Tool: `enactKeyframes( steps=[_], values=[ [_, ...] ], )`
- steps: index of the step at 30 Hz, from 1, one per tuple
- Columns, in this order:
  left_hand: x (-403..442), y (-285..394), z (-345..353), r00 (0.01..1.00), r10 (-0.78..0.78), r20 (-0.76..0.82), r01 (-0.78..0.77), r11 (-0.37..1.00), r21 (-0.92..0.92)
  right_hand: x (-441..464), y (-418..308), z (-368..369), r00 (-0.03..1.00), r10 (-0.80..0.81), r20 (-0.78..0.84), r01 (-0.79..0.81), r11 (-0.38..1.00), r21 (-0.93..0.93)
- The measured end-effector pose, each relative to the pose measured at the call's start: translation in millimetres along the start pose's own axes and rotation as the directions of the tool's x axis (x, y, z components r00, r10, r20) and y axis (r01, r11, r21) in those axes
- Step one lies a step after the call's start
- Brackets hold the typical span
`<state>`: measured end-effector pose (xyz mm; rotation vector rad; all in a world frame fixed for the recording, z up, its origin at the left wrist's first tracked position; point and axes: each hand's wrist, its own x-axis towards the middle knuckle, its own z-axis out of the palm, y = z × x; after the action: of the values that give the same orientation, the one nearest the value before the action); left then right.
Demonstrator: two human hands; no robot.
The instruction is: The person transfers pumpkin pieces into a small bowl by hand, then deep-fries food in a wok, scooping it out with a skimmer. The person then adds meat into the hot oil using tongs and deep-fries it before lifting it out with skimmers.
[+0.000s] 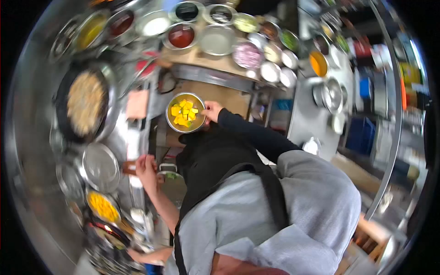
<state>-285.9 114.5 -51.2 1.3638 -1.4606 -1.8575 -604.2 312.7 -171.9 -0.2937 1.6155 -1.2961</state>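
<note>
A kitchen with metal work surfaces opens around the person, its right side crowded with shelving. Along the left runs a bright steel surface point(118, 145), to the right stands a pale grey metal surface point(297, 120), and at the far side a tan wooden board point(204, 62) carries rows of round dishes with white, dark red and pale pink contents. On the steel surface, the biggest vessel is a wide black round pan point(61, 106) with a flat, pale brown mass point(85, 103) in it; nearer lies a round grey sieve or pan point(100, 167), blurred, then a dish of yellow pieces point(102, 206). Another hand point(139, 255), apparently a co-worker's, is near left. In the middle is a small round bowl of shiny metal point(195, 123), held off any surface. It lies just left of the right hand point(212, 112), whose grip is clamped on its right rim; being round, it has no long axis. The right hand is the nearer one to it; the left hand point(146, 168), lower left and well apart, is beside a brown wooden handle point(128, 167), and I cannot tell whether its grip closes there. Smallest, bright yellow cubes point(184, 112) sit loosely inside the bowl.
</note>
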Motion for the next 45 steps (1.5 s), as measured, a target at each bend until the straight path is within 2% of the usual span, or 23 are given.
enactKeyframes(
  steps=[1,3,5,6,8,10,13,16,20,23,27,29,30,33,45],
  values=[
    [-12.2,15.7,12.3,0.998,-0.063,-0.021,0.064,0.995,0.079,-19.6,26.3,-18.8,0.994,0.027,-0.107,-0.021,0.998,0.063],
    [-6.7,-2.7,34.6,0.99,-0.1,0.103,0.086,0.988,0.13,-46.7,75.0,-63.6,0.963,0.071,-0.26,-0.024,0.983,0.181],
    [-10.1,-1.3,60.0,0.97,-0.168,0.173,0.128,0.967,0.222,-73.0,140.4,-107.2,0.899,0.242,-0.364,-0.169,0.96,0.221],
    [-11.0,-0.9,73.2,0.958,-0.201,0.202,0.144,0.953,0.267,-93.1,146.9,-122.2,0.837,0.38,-0.395,-0.251,0.906,0.34],
    [-11.6,-0.3,93.7,0.93,-0.283,0.234,0.186,0.913,0.363,-104.6,245.1,-154.2,0.693,0.538,-0.48,-0.151,0.759,0.634],
    [-11.2,-3.7,117.0,0.907,-0.324,0.268,0.187,0.882,0.432,-126.2,251.4,-181.0,0.539,0.684,-0.492,-0.093,0.629,0.772],
    [-14.8,-4.0,149.1,0.885,-0.382,0.265,0.206,0.833,0.513,-124.8,275.7,-212.5,0.276,0.724,-0.632,0.202,0.6,0.774],
    [-15.6,-17.6,164.9,0.86,-0.426,0.28,0.209,0.795,0.569,-96.6,305.7,-253.2,0.135,0.76,-0.636,0.443,0.528,0.725],
    [-18.5,-38.4,184.3,0.817,-0.506,0.276,0.264,0.754,0.601,-52.7,329.0,-294.7,0.025,0.66,-0.751,0.552,0.617,0.561],
    [-22.3,-52.7,195.1,0.801,-0.537,0.263,0.242,0.693,0.679,-33.4,360.1,-331.2,0.043,0.835,-0.548,0.478,0.464,0.746],
    [-19.9,-76.5,191.4,0.782,-0.585,0.217,0.301,0.658,0.69,-16.6,446.9,-363.2,0.214,0.733,-0.646,0.574,0.441,0.69],
    [-14.4,-85.8,188.2,0.791,-0.575,0.209,0.286,0.65,0.704,-21.0,411.5,-376.5,0.214,0.825,-0.523,0.656,0.275,0.703],
    [-14.3,-90.6,184.7,0.794,-0.573,0.202,0.284,0.644,0.71,-16.5,422.4,-387.7,0.223,0.802,-0.554,0.621,0.321,0.715],
    [-14.8,-99.7,178.0,0.8,-0.571,0.187,0.286,0.635,0.717,-7.7,420.7,-410.6,0.249,0.777,-0.578,0.593,0.35,0.725],
    [-7.1,-120.6,168.1,0.822,-0.554,0.13,0.328,0.648,0.687,26.0,358.4,-450.7,0.342,0.67,-0.659,0.526,0.445,0.725]
  ],
)
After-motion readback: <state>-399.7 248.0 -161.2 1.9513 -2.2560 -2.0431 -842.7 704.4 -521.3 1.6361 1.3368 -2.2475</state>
